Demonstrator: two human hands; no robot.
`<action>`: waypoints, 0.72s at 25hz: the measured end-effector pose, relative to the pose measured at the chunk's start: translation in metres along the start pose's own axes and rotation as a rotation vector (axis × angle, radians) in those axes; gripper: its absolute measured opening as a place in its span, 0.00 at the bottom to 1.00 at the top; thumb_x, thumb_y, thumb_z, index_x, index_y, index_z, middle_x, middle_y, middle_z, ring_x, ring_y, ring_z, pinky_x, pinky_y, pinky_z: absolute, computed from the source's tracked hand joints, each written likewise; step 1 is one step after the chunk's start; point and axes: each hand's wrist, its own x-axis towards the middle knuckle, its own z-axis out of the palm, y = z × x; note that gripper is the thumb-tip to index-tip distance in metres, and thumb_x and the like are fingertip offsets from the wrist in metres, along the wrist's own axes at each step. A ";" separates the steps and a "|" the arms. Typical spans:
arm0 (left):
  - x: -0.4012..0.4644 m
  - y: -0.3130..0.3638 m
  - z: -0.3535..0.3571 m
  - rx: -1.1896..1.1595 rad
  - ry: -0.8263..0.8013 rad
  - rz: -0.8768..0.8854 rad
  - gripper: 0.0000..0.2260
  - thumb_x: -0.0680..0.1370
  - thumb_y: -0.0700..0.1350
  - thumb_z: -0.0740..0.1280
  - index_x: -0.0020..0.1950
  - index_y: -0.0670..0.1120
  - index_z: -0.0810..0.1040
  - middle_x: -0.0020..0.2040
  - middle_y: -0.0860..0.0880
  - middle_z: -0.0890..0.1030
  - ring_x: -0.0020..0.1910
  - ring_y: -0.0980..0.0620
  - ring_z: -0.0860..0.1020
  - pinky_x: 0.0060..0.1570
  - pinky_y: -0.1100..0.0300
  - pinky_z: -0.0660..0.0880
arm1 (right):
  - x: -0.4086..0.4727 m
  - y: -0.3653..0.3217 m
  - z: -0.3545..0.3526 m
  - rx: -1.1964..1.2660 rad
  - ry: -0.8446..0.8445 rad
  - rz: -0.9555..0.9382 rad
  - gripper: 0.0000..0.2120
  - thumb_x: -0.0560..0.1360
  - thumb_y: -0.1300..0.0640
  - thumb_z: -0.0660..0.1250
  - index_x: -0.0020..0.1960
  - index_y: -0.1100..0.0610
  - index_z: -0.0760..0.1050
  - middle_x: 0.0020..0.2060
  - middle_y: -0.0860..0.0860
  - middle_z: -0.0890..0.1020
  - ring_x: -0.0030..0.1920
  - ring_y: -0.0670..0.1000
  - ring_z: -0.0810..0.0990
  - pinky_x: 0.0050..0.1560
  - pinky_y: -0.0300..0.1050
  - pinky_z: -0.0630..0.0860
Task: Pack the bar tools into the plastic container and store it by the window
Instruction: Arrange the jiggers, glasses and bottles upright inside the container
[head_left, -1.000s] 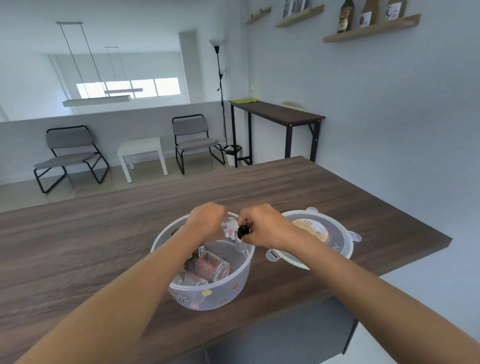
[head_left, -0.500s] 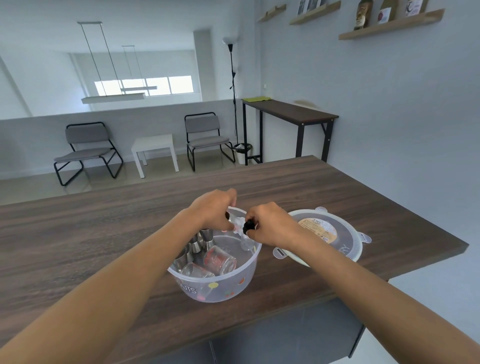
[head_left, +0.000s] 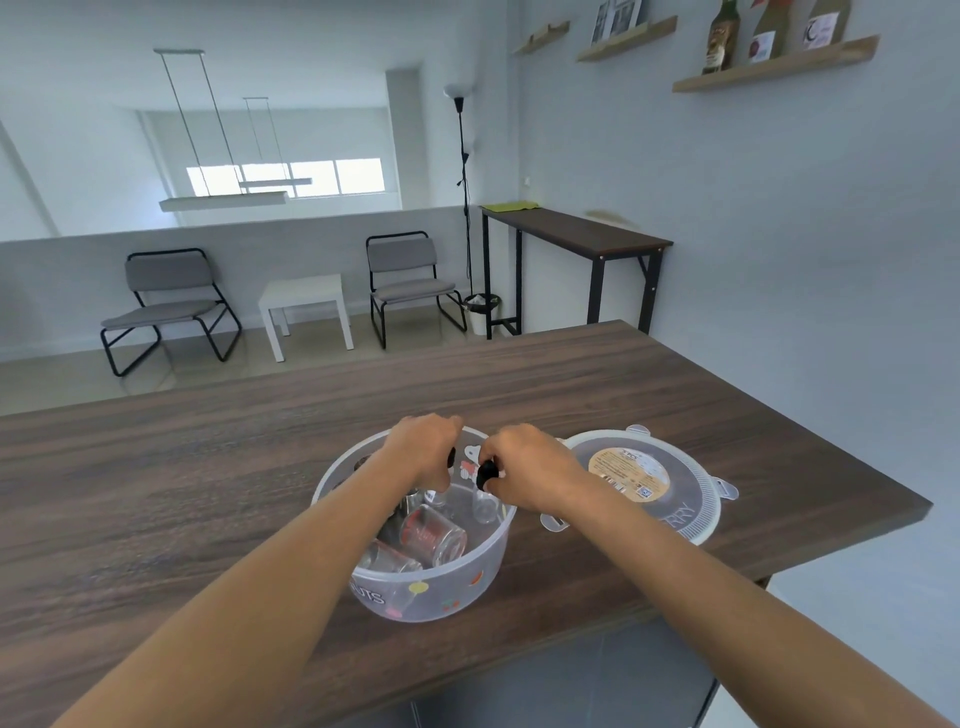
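A round clear plastic container (head_left: 431, 592) with small fruit prints stands on the wooden counter near its front edge. Inside lie a measuring glass with red marks (head_left: 434, 535), a metal jigger (head_left: 410, 506) and other clear glasses. Both hands hover over the container's far rim. My left hand (head_left: 423, 449) is closed around a small black-tipped piece. My right hand (head_left: 530, 475) grips a small black-capped tool (head_left: 487, 474), whose clear lower part reaches down into the container. The container's clear lid (head_left: 680, 512) with a round tan label lies flat just to the right.
The dark wooden counter (head_left: 208, 467) ends close at the right and front. Beyond it stand two grey chairs (head_left: 166, 306), a white side table (head_left: 304, 304), a tall dark console table (head_left: 576, 239) and a floor lamp. Windows (head_left: 285, 179) sit at the far back.
My view has drifted, so the scene sits further right. Both hands stay above the container, slightly further apart and lower, each still closed on its black-tipped piece.
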 end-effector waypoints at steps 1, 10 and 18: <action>0.000 -0.001 0.001 0.004 0.019 0.005 0.22 0.67 0.43 0.72 0.57 0.43 0.69 0.53 0.47 0.82 0.53 0.44 0.79 0.49 0.55 0.70 | 0.001 0.001 0.001 -0.012 0.003 0.002 0.09 0.73 0.58 0.64 0.50 0.59 0.80 0.49 0.56 0.82 0.52 0.58 0.78 0.43 0.48 0.74; -0.025 -0.048 -0.020 -0.137 0.118 -0.002 0.19 0.65 0.53 0.76 0.52 0.46 0.78 0.51 0.50 0.77 0.53 0.49 0.74 0.52 0.58 0.68 | 0.019 0.005 0.006 -0.085 0.006 0.033 0.09 0.73 0.57 0.64 0.45 0.62 0.79 0.44 0.59 0.83 0.54 0.58 0.72 0.43 0.47 0.69; -0.035 -0.053 0.002 -0.202 0.163 -0.001 0.06 0.70 0.43 0.70 0.45 0.46 0.85 0.55 0.49 0.76 0.59 0.49 0.70 0.63 0.53 0.70 | 0.039 -0.007 0.010 -0.057 -0.010 0.051 0.12 0.74 0.55 0.65 0.55 0.55 0.80 0.50 0.59 0.81 0.58 0.58 0.71 0.51 0.49 0.73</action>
